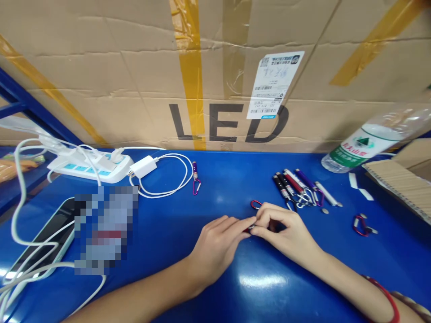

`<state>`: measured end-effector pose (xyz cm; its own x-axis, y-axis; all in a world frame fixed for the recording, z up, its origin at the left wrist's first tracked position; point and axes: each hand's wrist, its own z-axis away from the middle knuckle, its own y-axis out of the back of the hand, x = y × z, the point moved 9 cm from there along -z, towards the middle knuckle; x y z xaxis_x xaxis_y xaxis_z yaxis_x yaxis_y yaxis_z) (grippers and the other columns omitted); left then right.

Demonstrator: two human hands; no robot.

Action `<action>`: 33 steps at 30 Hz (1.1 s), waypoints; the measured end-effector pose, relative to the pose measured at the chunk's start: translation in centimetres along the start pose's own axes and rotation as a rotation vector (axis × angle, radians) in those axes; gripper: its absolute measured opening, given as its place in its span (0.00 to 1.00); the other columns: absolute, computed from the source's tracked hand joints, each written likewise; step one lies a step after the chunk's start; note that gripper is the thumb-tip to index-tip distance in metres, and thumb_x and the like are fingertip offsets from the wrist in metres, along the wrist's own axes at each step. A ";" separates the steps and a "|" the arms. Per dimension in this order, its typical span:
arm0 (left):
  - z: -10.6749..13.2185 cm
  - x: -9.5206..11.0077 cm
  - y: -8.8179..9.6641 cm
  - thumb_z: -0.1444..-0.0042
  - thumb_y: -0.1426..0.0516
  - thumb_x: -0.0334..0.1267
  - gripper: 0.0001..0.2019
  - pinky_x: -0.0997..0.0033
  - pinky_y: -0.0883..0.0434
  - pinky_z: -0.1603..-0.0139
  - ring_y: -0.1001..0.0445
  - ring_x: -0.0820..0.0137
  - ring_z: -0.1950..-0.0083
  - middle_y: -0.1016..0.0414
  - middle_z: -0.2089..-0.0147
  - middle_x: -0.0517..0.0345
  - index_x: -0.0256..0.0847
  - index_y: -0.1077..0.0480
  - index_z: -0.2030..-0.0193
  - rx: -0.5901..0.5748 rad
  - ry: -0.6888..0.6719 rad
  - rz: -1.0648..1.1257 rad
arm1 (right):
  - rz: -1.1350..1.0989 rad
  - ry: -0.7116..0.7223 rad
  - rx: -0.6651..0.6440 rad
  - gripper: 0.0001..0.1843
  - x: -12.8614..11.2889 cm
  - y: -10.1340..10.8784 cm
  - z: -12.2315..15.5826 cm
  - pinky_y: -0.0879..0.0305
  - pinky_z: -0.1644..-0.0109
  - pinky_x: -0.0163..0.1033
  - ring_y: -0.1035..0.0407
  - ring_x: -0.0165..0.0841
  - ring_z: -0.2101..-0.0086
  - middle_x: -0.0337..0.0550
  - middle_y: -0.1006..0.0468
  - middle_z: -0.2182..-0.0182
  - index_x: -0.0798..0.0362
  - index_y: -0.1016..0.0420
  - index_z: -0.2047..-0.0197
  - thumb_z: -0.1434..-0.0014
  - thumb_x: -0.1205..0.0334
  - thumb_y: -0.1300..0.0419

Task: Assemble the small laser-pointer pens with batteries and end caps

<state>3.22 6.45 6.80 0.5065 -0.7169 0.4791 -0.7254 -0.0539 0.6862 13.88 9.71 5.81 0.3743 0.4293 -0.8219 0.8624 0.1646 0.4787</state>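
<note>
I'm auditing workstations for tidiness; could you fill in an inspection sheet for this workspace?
Surface: blue, shiny table.
Job's things: a small item at the fingertips, mostly hidden; a group of tubes at the right; a purple tube apart from them; a red clip farther right.
Clutter: bottle, paper strips and phone; a pixelated patch beside the phone cannot be read.
Hands: left hand and right hand meet at the small item, fingers pinched.
Cables: white cables run from the power strip area and across the phone.
Surroundings: large taped box marked LED behind; cardboard at the right edge.
</note>
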 end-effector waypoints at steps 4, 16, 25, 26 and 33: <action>-0.1 -0.3 -0.3 0.34 0.55 0.37 0.13 0.72 0.28 0.68 0.28 0.71 0.71 0.24 0.69 0.56 0.37 0.31 0.53 -0.023 0.041 0.071 | 0.013 -0.032 -0.009 0.17 0.2 0.0 0.0 0.42 0.78 0.31 0.39 0.26 0.80 0.36 0.34 0.81 0.54 0.36 0.81 0.46 0.56 0.38; 0.2 -1.1 -1.1 0.38 0.51 0.31 0.08 0.73 0.31 0.65 0.27 0.70 0.67 0.24 0.64 0.57 0.41 0.33 0.57 -0.081 0.136 0.125 | 0.076 -0.025 -0.020 0.16 0.8 0.0 0.4 0.42 0.76 0.32 0.37 0.25 0.78 0.38 0.30 0.77 0.55 0.30 0.78 0.47 0.53 0.37; 0.0 -1.2 -0.8 0.37 0.53 0.31 0.09 0.76 0.33 0.69 0.29 0.72 0.71 0.29 0.69 0.59 0.40 0.33 0.56 -0.073 0.163 0.117 | 0.053 0.033 0.015 0.09 -0.1 0.6 0.5 0.40 0.78 0.30 0.38 0.22 0.80 0.39 0.29 0.72 0.55 0.27 0.70 0.48 0.57 0.36; 0.0 -1.3 -0.8 0.37 0.53 0.31 0.09 0.76 0.32 0.69 0.29 0.72 0.70 0.29 0.69 0.59 0.41 0.33 0.56 -0.076 0.174 0.131 | 0.041 0.037 0.022 0.08 -0.1 0.6 0.5 0.39 0.78 0.30 0.38 0.22 0.80 0.39 0.28 0.71 0.55 0.26 0.67 0.47 0.59 0.36; -0.2 -0.9 -0.9 0.36 0.55 0.31 0.10 0.74 0.32 0.69 0.30 0.70 0.70 0.29 0.69 0.57 0.38 0.34 0.56 -0.109 0.135 0.126 | -0.060 0.263 -0.002 0.04 -2.0 0.9 0.6 0.32 0.71 0.31 0.31 0.26 0.72 0.42 0.26 0.71 0.55 0.21 0.68 0.45 0.70 0.38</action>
<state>3.52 7.25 5.83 0.4780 -0.6134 0.6287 -0.7362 0.1107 0.6677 14.07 8.49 7.67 0.2214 0.6345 -0.7405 0.8794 0.1984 0.4329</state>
